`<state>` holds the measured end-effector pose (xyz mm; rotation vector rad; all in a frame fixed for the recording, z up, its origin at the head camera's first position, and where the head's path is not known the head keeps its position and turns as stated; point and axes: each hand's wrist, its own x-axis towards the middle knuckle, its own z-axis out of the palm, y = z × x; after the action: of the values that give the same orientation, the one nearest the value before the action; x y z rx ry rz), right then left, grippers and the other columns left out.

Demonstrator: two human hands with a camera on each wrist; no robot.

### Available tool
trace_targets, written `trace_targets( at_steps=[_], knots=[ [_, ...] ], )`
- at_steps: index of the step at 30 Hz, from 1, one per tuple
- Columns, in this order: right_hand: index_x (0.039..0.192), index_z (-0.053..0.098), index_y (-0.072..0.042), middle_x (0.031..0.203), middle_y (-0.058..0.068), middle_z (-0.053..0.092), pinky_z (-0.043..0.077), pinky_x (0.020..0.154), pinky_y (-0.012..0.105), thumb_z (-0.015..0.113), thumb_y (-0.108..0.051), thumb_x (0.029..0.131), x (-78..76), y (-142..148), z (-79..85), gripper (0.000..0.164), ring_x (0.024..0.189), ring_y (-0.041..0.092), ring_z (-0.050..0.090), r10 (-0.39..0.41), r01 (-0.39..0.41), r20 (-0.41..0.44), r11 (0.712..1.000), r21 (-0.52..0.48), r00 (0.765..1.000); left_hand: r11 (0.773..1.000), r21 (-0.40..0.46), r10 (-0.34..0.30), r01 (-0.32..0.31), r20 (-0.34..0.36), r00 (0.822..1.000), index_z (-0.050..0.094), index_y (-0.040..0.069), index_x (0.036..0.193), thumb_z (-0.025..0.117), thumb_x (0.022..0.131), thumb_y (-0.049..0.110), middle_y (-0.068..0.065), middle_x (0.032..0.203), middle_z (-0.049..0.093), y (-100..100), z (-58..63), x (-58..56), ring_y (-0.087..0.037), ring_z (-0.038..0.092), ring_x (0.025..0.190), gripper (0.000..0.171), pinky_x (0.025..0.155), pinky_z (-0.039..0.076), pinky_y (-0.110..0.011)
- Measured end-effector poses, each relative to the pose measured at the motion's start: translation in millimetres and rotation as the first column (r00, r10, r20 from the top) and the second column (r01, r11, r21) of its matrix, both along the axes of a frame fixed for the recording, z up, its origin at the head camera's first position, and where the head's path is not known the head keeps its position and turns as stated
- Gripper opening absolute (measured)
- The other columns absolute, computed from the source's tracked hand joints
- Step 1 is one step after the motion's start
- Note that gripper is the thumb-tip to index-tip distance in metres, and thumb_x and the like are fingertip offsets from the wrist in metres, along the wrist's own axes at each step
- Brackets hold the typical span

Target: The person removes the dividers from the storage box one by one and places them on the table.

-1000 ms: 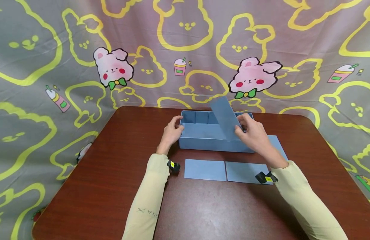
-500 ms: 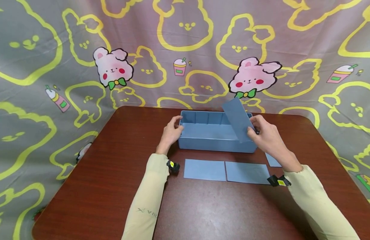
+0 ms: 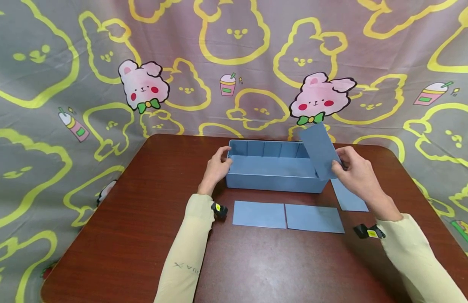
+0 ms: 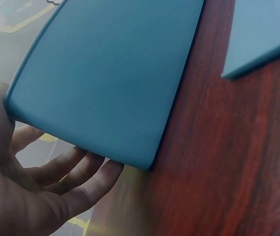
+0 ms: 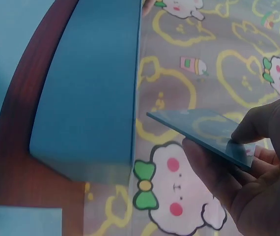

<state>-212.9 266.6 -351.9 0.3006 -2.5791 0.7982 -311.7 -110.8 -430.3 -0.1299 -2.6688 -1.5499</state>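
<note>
A long blue open-topped box (image 3: 271, 183) stands on the table, with vertical ribs along its inner back wall. My left hand (image 3: 215, 167) holds the box's left end; in the left wrist view its thumb is at the top corner and several fingers lie along the end wall. Above the box's right end, my right hand (image 3: 358, 176) pinches a thin blue rectangular panel (image 3: 318, 147) by its right edge. The panel is tilted and hides the box's right corner. In the right wrist view, thumb and fingers lie on opposite faces of this panel (image 5: 199, 129).
Two flat blue panels, a left one (image 3: 259, 214) and a right one (image 3: 313, 218), lie side by side in front of the box. Another panel (image 3: 353, 200) lies to its right, partly under my right forearm. A patterned curtain (image 3: 203, 105) hangs behind the brown table (image 3: 161, 176).
My right hand has moved to the right with the panel, from over the box's middle-right to its right end. The left hand and the box have stayed in place.
</note>
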Motion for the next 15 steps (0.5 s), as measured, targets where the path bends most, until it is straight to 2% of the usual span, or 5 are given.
trace_targets(
  at_steps=[3, 5, 10, 13, 15],
  knots=[
    [0.115, 0.053, 0.003, 0.105, 0.027, 0.068, 0.046, 0.061, 0.016, 0.057, -0.008, 0.092, 1.0, 8, -1.3, 0.026, 0.081, 0.03, 0.067, -0.005, 0.005, -0.006, 1.0, -0.014, 1.0, 1.0, -0.003, 0.001, -0.001, 0.003, 1.0, 0.046, 0.027, 0.143, 0.05, 0.095, 0.024, -0.005, 0.086, 0.059, 0, -0.3, 1.2, -0.02, 0.052, 0.066, 0.048, 0.061, 0.04, -0.034],
    [0.116, 0.053, 0.003, 0.103, 0.026, 0.069, 0.038, 0.059, 0.008, 0.057, -0.01, 0.093, 1.8, 15, -1.8, 0.026, 0.076, 0.013, 0.063, -0.008, 0.008, -0.006, 1.0, -0.028, 1.0, 1.0, -0.001, 0.002, -0.002, 0.003, 1.0, 0.046, 0.027, 0.143, 0.05, 0.095, 0.024, -0.005, 0.085, 0.059, -1, -0.3, 1.6, -0.02, 0.051, 0.065, 0.048, 0.06, 0.039, -0.034],
    [0.119, 0.052, 0.004, 0.103, 0.027, 0.068, 0.037, 0.061, 0.004, 0.056, -0.013, 0.095, 4.6, 29, -2.9, 0.03, 0.073, -0.02, 0.044, -0.026, 0.026, -0.005, 0.998, -0.051, 1.0, 1.0, 0.007, 0.001, -0.001, 0.005, 1.0, 0.045, 0.026, 0.144, 0.05, 0.096, 0.024, -0.006, 0.085, 0.058, -1, 0.7, 1.1, -0.02, 0.05, 0.063, 0.048, 0.059, 0.039, -0.033],
    [0.121, 0.051, 0.004, 0.104, 0.028, 0.067, 0.036, 0.061, 0.001, 0.056, -0.013, 0.095, 5.8, 36, -4.2, 0.031, 0.075, -0.022, 0.043, -0.044, 0.044, -0.002, 0.998, -0.053, 0.999, 1.0, 0.006, -0.002, 0.002, 0.009, 1.0, 0.045, 0.026, 0.144, 0.05, 0.096, 0.024, -0.006, 0.086, 0.059, 0, 0.8, 0.8, -0.02, 0.05, 0.064, 0.048, 0.059, 0.039, -0.034],
    [0.122, 0.051, 0.004, 0.106, 0.029, 0.067, 0.035, 0.061, 0.001, 0.056, -0.013, 0.096, 6.2, 40, -5.3, 0.032, 0.077, -0.018, 0.048, -0.057, 0.057, 0.003, 0.997, -0.05, 0.998, 1.0, 0.008, -0.004, 0.004, 0.01, 1.0, 0.045, 0.026, 0.144, 0.05, 0.096, 0.024, -0.006, 0.087, 0.059, 0, 0.7, 0.5, -0.02, 0.051, 0.064, 0.048, 0.06, 0.039, -0.034]
  ],
)
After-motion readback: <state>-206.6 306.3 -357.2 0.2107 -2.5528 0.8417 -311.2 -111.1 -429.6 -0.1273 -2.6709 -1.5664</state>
